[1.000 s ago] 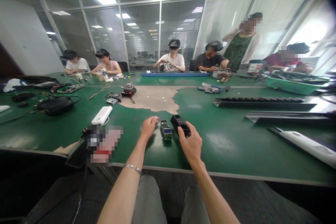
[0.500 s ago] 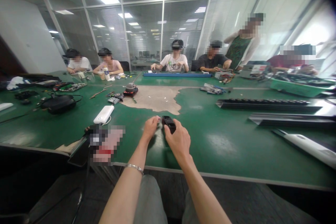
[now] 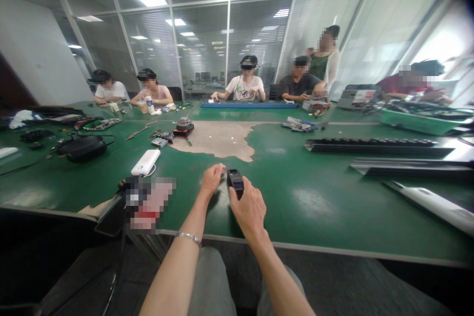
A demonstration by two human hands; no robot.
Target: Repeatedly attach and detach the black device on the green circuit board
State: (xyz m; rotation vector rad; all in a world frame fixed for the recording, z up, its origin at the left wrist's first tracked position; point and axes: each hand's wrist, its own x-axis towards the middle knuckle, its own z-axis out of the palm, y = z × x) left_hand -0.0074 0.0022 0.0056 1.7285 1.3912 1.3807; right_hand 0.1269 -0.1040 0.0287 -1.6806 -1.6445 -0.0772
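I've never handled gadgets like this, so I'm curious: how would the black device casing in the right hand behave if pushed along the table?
The black device casing is probably stiff, given its straight edges. Its boxy shape makes rolling unlikely. The green tabletop shines, so sliding might come easily.

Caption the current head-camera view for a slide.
Right hand gripping a black case at a green table, with the left hand close beside it.

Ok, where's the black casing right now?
In the head view, the black casing is near the middle, in the right hand, just right of the left hand.
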